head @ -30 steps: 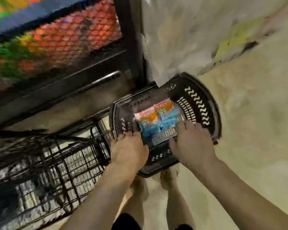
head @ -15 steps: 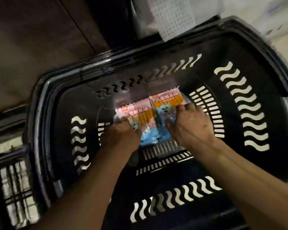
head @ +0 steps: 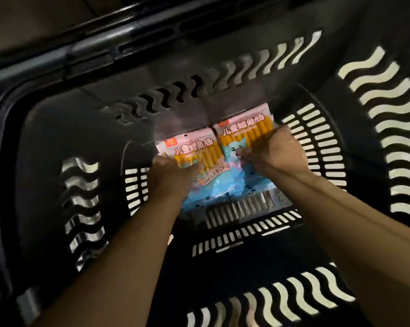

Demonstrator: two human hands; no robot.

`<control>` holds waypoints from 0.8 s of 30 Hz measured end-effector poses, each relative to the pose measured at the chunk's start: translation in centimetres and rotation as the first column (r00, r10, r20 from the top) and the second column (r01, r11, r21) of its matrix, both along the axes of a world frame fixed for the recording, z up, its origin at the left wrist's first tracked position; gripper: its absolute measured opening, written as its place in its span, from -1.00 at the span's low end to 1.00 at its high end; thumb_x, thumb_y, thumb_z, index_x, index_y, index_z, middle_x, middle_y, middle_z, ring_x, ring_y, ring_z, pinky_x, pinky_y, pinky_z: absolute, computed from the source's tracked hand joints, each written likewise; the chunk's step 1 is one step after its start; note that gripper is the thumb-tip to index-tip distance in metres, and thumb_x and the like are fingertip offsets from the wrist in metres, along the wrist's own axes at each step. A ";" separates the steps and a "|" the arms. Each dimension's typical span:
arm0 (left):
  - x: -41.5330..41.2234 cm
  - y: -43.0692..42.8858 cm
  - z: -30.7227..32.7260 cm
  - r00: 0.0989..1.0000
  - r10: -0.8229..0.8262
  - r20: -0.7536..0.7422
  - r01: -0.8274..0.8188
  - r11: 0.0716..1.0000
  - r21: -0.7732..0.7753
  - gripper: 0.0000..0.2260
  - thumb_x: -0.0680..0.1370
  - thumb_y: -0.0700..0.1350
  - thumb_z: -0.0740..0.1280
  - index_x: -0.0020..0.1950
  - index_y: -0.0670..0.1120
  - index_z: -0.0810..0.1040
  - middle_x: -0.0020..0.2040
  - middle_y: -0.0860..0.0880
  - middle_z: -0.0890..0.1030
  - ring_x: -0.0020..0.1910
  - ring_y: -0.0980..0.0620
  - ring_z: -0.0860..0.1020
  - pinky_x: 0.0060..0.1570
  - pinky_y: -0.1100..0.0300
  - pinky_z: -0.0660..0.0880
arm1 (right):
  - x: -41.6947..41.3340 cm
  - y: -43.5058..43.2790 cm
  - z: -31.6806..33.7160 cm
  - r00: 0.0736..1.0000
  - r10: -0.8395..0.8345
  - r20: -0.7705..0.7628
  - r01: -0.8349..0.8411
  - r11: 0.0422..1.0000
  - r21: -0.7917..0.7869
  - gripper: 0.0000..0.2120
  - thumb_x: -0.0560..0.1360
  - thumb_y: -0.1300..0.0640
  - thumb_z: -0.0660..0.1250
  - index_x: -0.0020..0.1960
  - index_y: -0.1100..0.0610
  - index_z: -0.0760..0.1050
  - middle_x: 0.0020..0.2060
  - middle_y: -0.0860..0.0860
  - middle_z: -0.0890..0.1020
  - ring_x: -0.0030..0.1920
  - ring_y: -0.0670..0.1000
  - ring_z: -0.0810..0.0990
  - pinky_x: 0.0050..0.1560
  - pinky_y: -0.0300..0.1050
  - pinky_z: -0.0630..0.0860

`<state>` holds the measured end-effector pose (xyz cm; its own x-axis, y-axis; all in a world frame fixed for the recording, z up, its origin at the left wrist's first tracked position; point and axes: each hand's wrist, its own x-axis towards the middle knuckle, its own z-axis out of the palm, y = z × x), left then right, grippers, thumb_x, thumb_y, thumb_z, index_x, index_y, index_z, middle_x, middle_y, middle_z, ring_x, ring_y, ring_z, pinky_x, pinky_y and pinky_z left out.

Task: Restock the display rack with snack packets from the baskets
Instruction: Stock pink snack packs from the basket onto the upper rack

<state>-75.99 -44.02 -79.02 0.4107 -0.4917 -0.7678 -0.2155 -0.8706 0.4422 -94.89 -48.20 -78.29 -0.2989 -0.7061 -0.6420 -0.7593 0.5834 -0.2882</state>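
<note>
Inside the black basket, the left hand is gripping the left snack packet; the right hand is pinching the right snack packet, possibly several stacked.

One basket, two hands, two piles of snack packets.

There was a single dark plastic basket, and two bare hands were inside it, the left hand and the right hand, one on each pile. Two packets showed their pink-and-blue fronts side by side, the left packet and the right packet, both of one kind. Edges of further packets showed beneath them, at least one more under each, but how many lay in either pile could not be counted.
</note>
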 end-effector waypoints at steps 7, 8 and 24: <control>0.1 1.4 3.1 0.994 -0.001 -0.106 -0.004 0.999 -0.045 -0.78 0.51 -0.08 0.54 0.13 -0.03 0.64 -0.02 -0.02 0.74 -0.17 -0.02 0.74 -0.10 -0.10 0.71 | -0.8 1.4 3.6 0.985 -0.124 0.121 0.126 0.992 -0.010 -0.62 0.43 -0.04 0.59 0.16 -0.02 0.54 -0.03 -0.04 0.68 -0.03 0.01 0.67 0.03 0.03 0.64; 0.1 1.5 3.9 0.992 0.003 -0.122 -0.009 0.999 -0.045 -0.75 0.52 -0.09 0.53 0.17 -0.01 0.63 0.00 -0.01 0.74 -0.16 -0.01 0.74 -0.09 -0.10 0.71 | -0.9 1.7 4.4 0.983 -0.144 0.116 0.146 0.989 -0.013 -0.63 0.44 -0.02 0.58 0.16 -0.01 0.53 -0.04 -0.03 0.68 -0.05 0.01 0.67 0.01 0.03 0.65; 2.2 2.7 8.9 0.974 0.035 -0.224 -0.069 0.987 -0.146 -0.77 0.52 -0.15 0.52 0.15 0.00 0.63 0.00 0.06 0.75 -0.14 0.12 0.73 -0.19 0.10 0.69 | -0.4 4.1 6.2 0.927 -0.090 0.364 0.116 0.992 -0.052 -0.93 0.60 0.01 0.42 0.07 -0.06 0.59 -0.10 -0.13 0.68 -0.05 -0.09 0.67 -0.09 -0.15 0.59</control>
